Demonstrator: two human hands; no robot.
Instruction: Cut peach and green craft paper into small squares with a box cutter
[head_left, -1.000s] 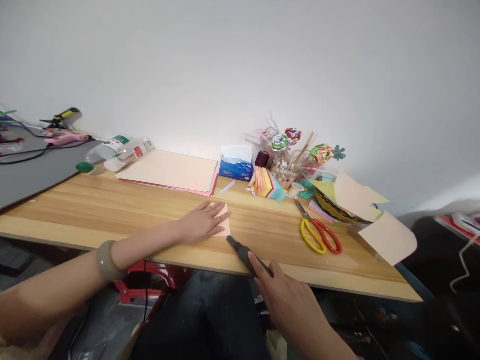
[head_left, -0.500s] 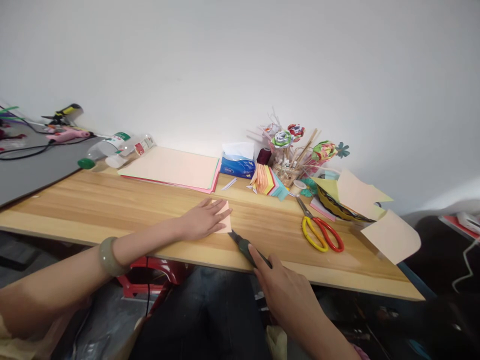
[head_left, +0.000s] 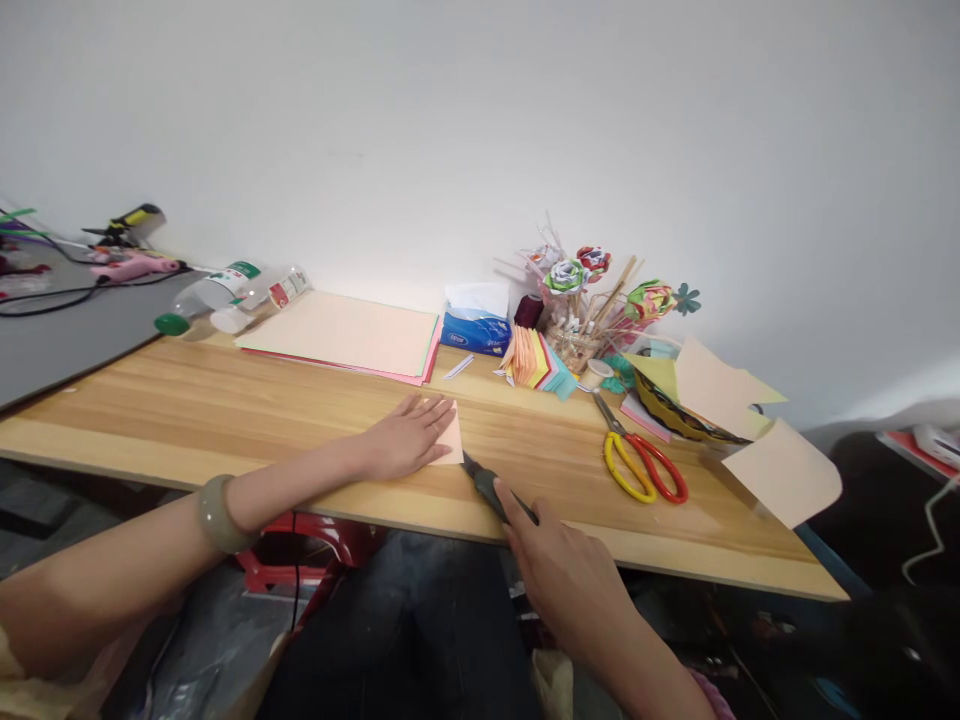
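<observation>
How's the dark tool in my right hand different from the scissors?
The dark tool has a single straight handle; the scissors have two loops, one yellow, one red. Your right hand grips the dark tool, while the scissors lie untouched on the table. Both tips point away from you.

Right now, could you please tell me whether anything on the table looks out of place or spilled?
Only slightly: two bottles lie on their sides at the back left rather than upright, though no spill shows. At the right, a loose sheet seems to overhang the table.
</observation>
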